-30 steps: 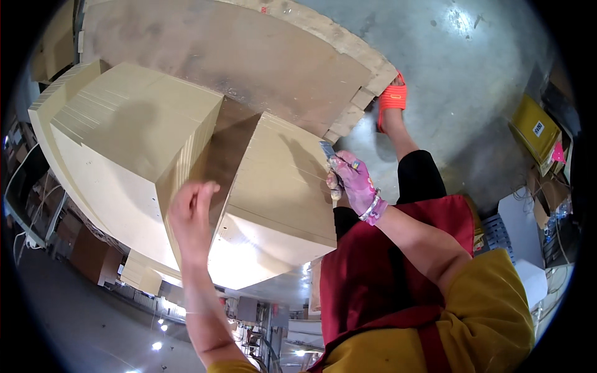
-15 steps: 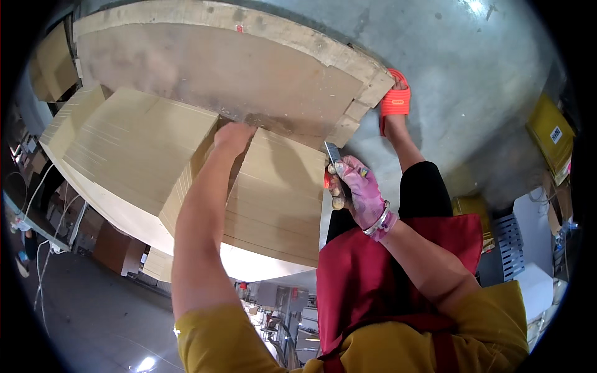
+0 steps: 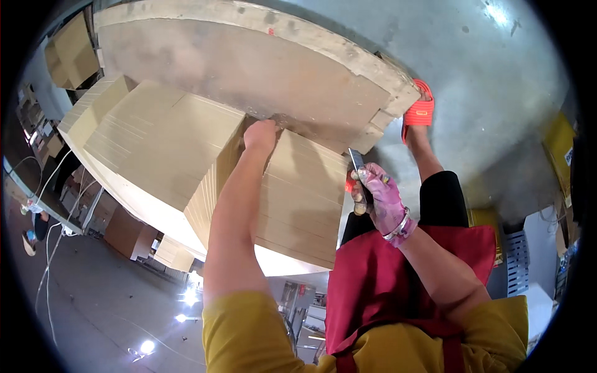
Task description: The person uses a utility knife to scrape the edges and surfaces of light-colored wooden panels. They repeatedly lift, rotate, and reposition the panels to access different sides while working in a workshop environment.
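My bare left hand (image 3: 260,135) is closed at the far end of the gap between two tan stacks of cardboard-like sheets. Its fingers are bent down out of sight, so I cannot make out what they grip. To its left is the larger stack (image 3: 161,143); on the other side sits the smaller stack (image 3: 301,193). A stained pink glove covers my right hand (image 3: 380,193), which is wrapped round a flat, narrow tool with a metal blade (image 3: 356,158). The blade points up and away, near the smaller stack's right edge but apart from it.
A worn brown board (image 3: 236,68) with a pale wooden border lies beyond the stacks. My foot in a red slipper (image 3: 420,112) stands by its right corner. On the right are a yellow package (image 3: 558,146) and a perforated grey panel (image 3: 517,263). Cables (image 3: 46,273) hang at left.
The whole view has shifted, so the stacks and both arms appear farther right. My left hand stays at the gap, and the right still holds the bladed tool.
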`<state>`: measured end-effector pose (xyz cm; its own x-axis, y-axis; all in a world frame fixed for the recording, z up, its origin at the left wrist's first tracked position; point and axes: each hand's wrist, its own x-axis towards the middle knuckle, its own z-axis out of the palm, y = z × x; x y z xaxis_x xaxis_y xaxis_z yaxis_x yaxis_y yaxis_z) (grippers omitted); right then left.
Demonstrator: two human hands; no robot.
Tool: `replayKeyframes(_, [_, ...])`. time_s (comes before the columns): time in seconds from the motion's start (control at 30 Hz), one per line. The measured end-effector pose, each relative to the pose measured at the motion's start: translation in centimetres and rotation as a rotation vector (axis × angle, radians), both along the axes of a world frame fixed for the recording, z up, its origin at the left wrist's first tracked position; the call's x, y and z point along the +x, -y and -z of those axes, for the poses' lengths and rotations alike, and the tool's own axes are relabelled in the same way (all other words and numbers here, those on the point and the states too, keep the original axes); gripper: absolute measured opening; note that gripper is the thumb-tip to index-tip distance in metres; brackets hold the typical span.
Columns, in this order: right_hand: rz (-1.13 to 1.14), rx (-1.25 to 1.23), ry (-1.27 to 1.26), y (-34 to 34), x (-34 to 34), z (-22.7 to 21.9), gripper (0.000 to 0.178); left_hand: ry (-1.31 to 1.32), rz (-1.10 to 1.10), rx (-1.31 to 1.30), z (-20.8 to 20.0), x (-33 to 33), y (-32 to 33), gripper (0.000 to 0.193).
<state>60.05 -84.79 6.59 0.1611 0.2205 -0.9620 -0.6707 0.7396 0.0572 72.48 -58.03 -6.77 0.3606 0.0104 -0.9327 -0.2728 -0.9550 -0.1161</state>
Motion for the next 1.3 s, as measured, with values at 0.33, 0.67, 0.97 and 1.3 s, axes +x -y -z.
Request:
replayKeyframes(0.33, [0.041, -0.050, 0.192, -0.6, -0.5, 0.7, 0.011, -0.253, -0.174, -0.453, -11.2, 3.3, 3.3, 0.035])
replayKeyframes(0.67, [-0.030, -0.287, 0.289, -1.4, -5.3, 4.1, 0.010, 0.615, -0.552, -0.772, -32.1, -9.0, -2.7, 0.019])
replayKeyframes(0.97, [-0.355, -0.667, 0.386, 4.4, -12.3, -7.2, 0.012, 0.500, -1.177, -0.519, -39.3, -36.2, -11.8, 0.012])
replayKeyframes(1.3, [-0.889, -0.573, 0.556, -4.8, -17.5, -22.3, 0.011, 0.513, -1.867, -0.316, -41.6, -61.9, -9.1, 0.027])
